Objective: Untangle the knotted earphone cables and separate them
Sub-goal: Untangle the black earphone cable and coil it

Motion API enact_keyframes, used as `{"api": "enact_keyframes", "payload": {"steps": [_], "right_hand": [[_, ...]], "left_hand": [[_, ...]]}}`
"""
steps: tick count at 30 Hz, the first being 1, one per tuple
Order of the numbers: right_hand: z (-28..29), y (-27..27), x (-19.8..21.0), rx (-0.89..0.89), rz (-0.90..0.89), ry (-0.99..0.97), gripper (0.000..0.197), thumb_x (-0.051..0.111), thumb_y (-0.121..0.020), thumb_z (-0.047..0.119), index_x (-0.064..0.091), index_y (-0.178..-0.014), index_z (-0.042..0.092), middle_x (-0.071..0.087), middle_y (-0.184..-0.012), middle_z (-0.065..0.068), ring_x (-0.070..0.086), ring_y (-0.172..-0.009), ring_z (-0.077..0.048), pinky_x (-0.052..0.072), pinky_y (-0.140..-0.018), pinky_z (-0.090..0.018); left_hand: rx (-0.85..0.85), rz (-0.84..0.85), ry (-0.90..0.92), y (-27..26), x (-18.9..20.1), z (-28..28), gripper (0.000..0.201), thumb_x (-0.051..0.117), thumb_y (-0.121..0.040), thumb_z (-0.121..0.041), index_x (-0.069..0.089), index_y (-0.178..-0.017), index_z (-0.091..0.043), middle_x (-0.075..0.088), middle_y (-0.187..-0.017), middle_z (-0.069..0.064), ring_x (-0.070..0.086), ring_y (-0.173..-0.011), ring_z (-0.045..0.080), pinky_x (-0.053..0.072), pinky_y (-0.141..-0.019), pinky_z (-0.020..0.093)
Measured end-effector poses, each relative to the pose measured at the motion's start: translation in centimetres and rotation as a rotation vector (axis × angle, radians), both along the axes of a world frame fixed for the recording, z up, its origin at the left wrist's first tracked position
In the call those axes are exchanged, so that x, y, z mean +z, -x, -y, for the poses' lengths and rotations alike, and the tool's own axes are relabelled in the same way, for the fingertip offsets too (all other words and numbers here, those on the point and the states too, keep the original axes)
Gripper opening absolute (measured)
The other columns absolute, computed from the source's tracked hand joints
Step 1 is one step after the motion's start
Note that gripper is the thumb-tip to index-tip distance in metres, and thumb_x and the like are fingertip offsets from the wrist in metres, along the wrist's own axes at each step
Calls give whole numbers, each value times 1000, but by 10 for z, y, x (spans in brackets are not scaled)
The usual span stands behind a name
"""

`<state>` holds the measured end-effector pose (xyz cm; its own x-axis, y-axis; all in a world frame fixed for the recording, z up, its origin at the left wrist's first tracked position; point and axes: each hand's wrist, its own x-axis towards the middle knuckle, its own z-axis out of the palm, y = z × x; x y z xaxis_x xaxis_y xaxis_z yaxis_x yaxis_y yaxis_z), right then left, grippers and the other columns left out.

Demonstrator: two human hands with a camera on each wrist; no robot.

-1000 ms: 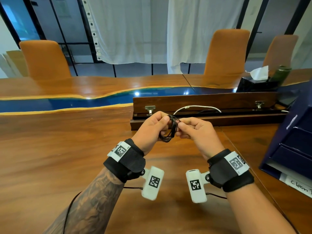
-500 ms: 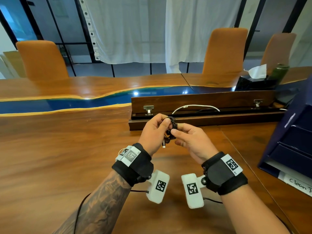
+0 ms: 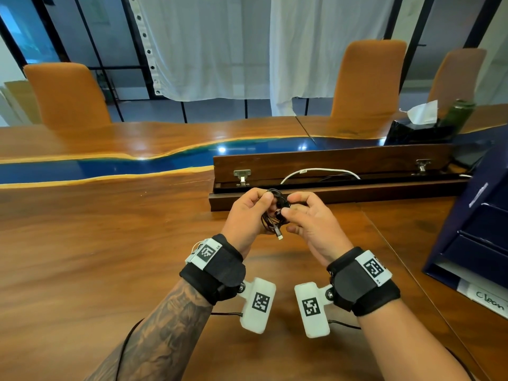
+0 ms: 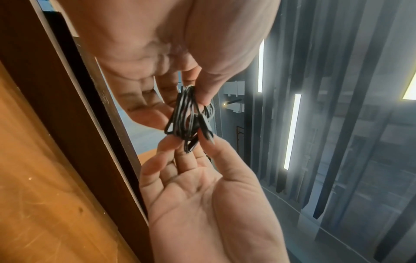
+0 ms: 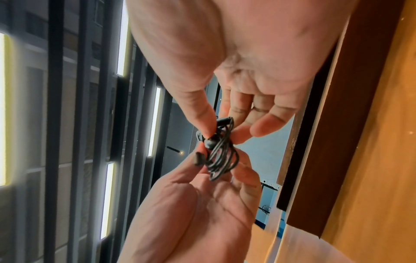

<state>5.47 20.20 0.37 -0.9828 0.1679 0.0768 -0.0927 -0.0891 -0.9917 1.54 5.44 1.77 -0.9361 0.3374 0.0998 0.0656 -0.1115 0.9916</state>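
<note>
A tangled bundle of black earphone cable (image 3: 275, 213) hangs between both hands above the wooden table (image 3: 110, 243). My left hand (image 3: 265, 207) pinches the top of the coil between thumb and fingers, as the left wrist view shows: bundle (image 4: 189, 117), left hand (image 4: 195, 99). My right hand (image 3: 288, 209) pinches a black earbud (image 5: 211, 141) at the bundle's side between thumb and forefinger (image 5: 219, 131). A silver-tipped plug (image 3: 279, 235) dangles below the coil. The cables stay knotted together.
Just behind the hands lies a long wooden cable trough with its lid (image 3: 330, 163) raised and a white cable (image 3: 319, 171) inside. A dark blue box (image 3: 478, 229) stands at the right. A tissue box (image 3: 417, 127), a green bottle (image 3: 457, 114) and orange chairs sit further back.
Both hands have come lower and slightly nearer me with the bundle. The plug end now dangles free under the coil, and my right fingers have shifted onto an earbud.
</note>
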Motion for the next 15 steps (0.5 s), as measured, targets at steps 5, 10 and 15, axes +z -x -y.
{"api": "enact_keyframes", "payload": {"steps": [5, 10, 15], "right_hand": [[0, 2, -6, 16, -5, -23, 17, 62, -98, 9, 62, -114, 15, 76, -102, -6, 70, -98, -19, 53, -79, -33], [-1, 2, -13, 44, 51, 57, 21, 60, -101, 15, 70, -119, 17, 73, -115, -10, 68, -106, -21, 53, -80, -30], [0, 5, -12, -92, -66, -156, 18, 62, -99, 9, 59, -112, 20, 72, -101, -9, 72, -94, -20, 57, -72, -28]], "left_hand": [[-1, 27, 6, 3, -3, -3, 21, 47, -106, -22, 61, -93, -15, 65, -82, 3, 63, -73, 17, 54, -66, 35], [65, -37, 52, 7, -9, -7, 18, 50, -105, -24, 64, -98, -15, 68, -98, 16, 65, -87, 27, 57, -73, 43], [83, -20, 71, 6, -10, -9, 19, 50, -105, -21, 63, -103, -8, 65, -88, 17, 63, -78, 32, 52, -58, 36]]}}
